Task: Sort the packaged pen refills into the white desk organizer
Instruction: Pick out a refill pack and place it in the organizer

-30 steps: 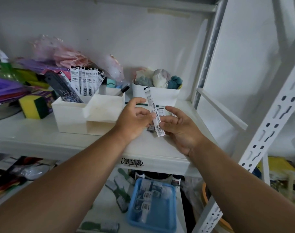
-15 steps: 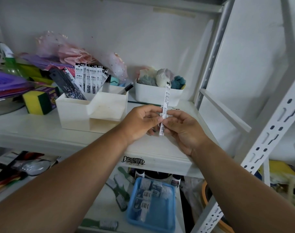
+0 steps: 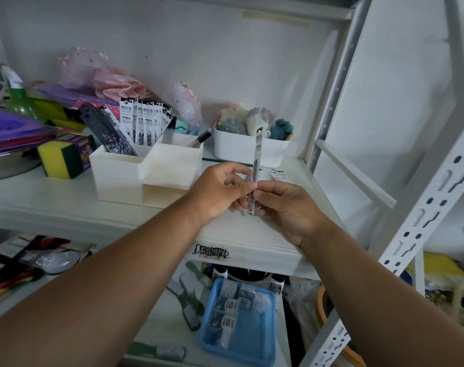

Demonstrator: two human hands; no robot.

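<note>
Both hands, left hand and right hand, pinch the upright packaged refill near its lower end; it looks light, thin, bendy, best held mid-length.

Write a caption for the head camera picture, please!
Both hands pinch a packaged pen refill upright beside the white desk organizer.

Desk organizer: matt white plastic, smooth, slightly yellowed. Refill packet: glossy clear film with printed paper. Shelf upright: white painted metal, perforated. Sponge: rough foam. Tray: smooth blue plastic.
</note>
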